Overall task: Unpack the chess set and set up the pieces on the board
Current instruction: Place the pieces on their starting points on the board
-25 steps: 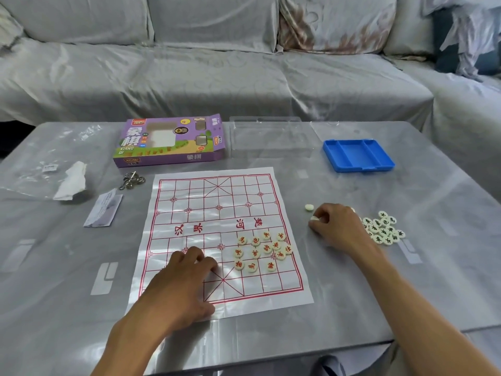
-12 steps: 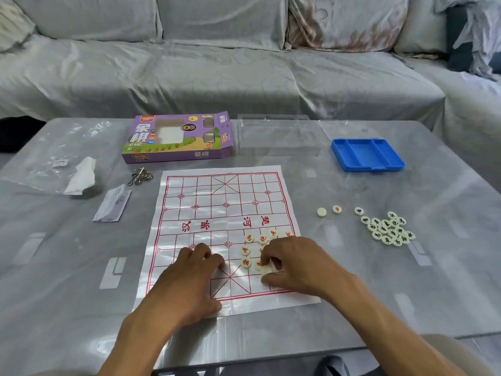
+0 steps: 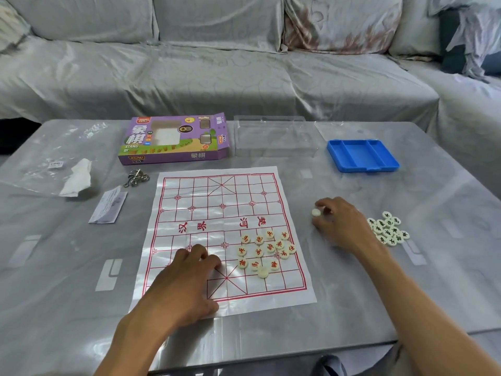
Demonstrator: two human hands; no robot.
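Observation:
The paper xiangqi board (image 3: 217, 213) lies flat mid-table. Several red-lettered pieces (image 3: 267, 249) cluster on its near right part, with one face-down white piece (image 3: 262, 272) at the cluster's front. My left hand (image 3: 187, 280) rests on the board's near left corner, fingers loosely bent and holding nothing. My right hand (image 3: 341, 223) is on the table right of the board. Its thumb and forefinger close round a white face-down piece (image 3: 315, 212). A pile of dark-lettered pieces (image 3: 387, 230) lies just right of that hand.
At the back of the table stand the purple game box (image 3: 173, 139), a clear plastic lid (image 3: 273, 137) and a blue tray (image 3: 362, 156). On the left are a plastic bag with tissue (image 3: 73, 177), a metal ring puzzle (image 3: 137, 178) and a leaflet (image 3: 108, 204). A covered sofa lies behind.
My right hand left the red pieces on the board and moved right, to the loose pieces beside it. A face-down piece now lies by the red cluster. My left hand stayed.

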